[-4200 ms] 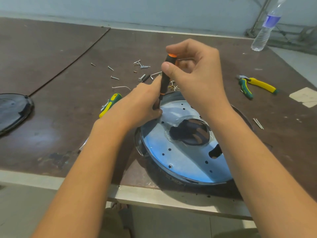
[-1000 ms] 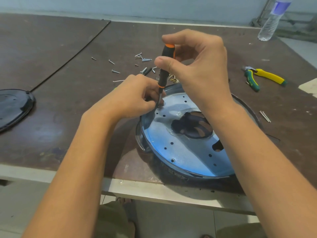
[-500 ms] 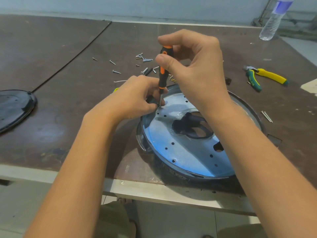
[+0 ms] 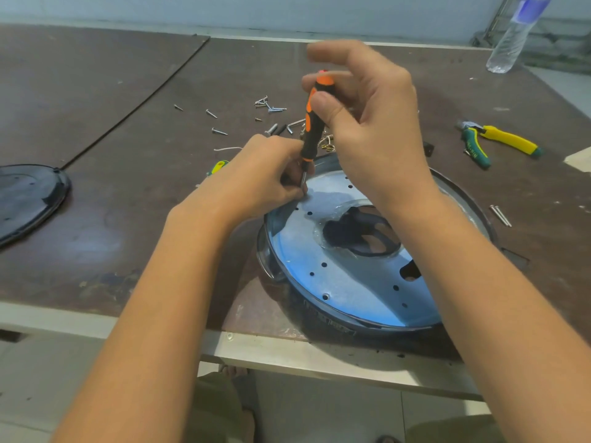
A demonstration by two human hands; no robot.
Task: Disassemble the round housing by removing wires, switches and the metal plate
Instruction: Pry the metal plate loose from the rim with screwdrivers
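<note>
The round dark housing sits at the table's near edge, with a perforated metal plate lying in it around a dark centre opening. A black and orange screwdriver stands almost upright, its tip at the plate's far left rim. My right hand pinches the screwdriver handle between thumb and fingers, the index finger raised above it. My left hand curls round the screwdriver shaft near the tip, at the rim. The screw under the tip is hidden by my fingers.
Loose screws and small metal parts lie scattered behind the housing. Yellow and green pliers lie at the right, a dark cover at the left edge, a water bottle at the far right. Two pins lie right of the housing.
My right index finger has lifted off the handle top and the fingers have shifted round the handle. My left hand stays at the tip. The housing has not moved.
</note>
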